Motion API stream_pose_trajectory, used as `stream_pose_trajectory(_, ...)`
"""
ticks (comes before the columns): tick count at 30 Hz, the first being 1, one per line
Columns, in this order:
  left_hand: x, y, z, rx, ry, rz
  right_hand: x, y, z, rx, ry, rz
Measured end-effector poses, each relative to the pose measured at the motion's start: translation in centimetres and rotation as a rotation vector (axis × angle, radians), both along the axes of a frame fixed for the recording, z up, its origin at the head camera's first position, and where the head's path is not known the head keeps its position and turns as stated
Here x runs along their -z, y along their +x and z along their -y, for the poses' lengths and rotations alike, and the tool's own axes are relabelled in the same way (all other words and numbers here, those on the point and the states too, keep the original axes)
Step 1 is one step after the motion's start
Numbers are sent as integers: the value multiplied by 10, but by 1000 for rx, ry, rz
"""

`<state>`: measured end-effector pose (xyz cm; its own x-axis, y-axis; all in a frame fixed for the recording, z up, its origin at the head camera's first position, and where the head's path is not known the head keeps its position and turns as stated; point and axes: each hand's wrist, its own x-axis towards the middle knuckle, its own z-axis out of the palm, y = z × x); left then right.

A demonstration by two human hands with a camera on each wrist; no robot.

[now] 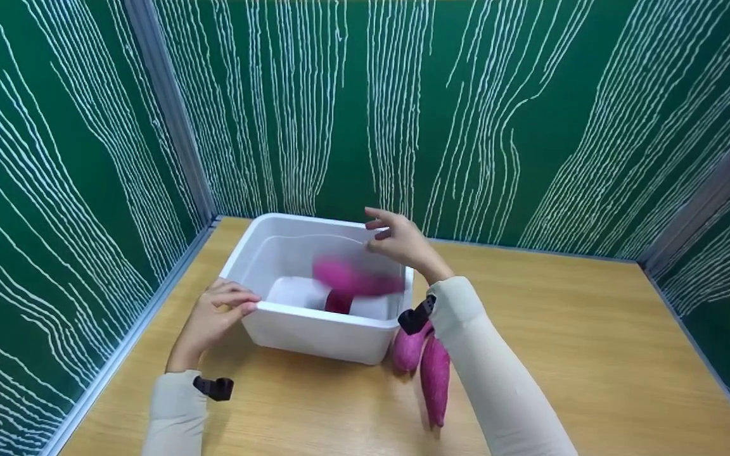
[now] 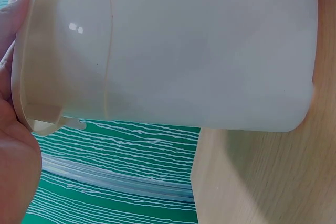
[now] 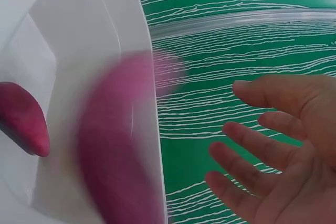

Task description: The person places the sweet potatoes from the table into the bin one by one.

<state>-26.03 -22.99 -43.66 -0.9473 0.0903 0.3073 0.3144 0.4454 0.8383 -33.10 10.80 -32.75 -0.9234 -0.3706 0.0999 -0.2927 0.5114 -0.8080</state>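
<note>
Sweet potato (image 1: 355, 280) mid-air over the white bin (image 1: 295, 326)
Left hand (image 1: 216, 313) grips the bin's near-left rim; right hand (image 1: 403, 240) hangs open, fingers spread.

The bin (image 1: 314, 329) is plain white, glossy inside and out. The sweet potatoes are magenta-purple: one blurred (image 1: 355, 278) over the bin, a darker one (image 1: 338, 301) inside, two (image 1: 425, 361) on the pale wood-grain surface (image 1: 593, 354). The walls (image 1: 530, 126) are deep green with wavy white lines. The sleeves (image 1: 498, 380) are cream, each with a black wrist mount (image 1: 214, 387)
</note>
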Motion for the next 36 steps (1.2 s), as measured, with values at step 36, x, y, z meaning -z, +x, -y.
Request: stream_pose_trajectory(36, 3, -2, -1, 8, 11, -55, 11, 9, -29, 56, 9, 59)
